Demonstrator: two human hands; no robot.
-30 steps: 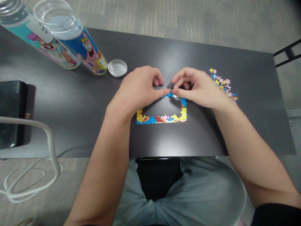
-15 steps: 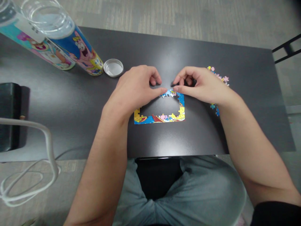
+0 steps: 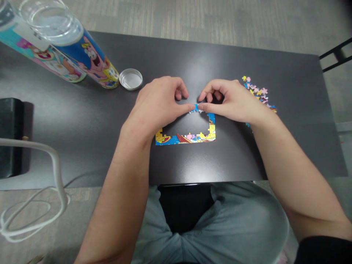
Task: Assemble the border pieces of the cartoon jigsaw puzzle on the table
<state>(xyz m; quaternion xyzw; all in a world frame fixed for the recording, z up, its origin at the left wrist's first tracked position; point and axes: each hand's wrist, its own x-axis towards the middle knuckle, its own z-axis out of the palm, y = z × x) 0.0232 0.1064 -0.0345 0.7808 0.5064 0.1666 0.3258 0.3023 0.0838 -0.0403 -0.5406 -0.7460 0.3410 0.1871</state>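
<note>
A partly built jigsaw frame (image 3: 187, 138) lies on the dark table (image 3: 88, 121), its bottom edge and right side joined. My left hand (image 3: 158, 101) and my right hand (image 3: 232, 99) meet at the frame's top edge. Both thumbs and forefingers pinch a small blue puzzle piece (image 3: 196, 107) there. My left hand hides the frame's left side. A heap of loose puzzle pieces (image 3: 258, 91) sits just behind my right wrist.
Two cartoon-printed tubes (image 3: 90, 58) with clear ends lie at the table's back left, a round metal lid (image 3: 131, 79) beside them. A black box (image 3: 11, 135) rests at the left edge. A white cable (image 3: 55, 165) loops off the front left. A black chair frame (image 3: 335, 57) stands at the right.
My fingertips have closed together again on the blue piece at the frame's top edge. The view has drifted slightly; the hands otherwise stay in place.
</note>
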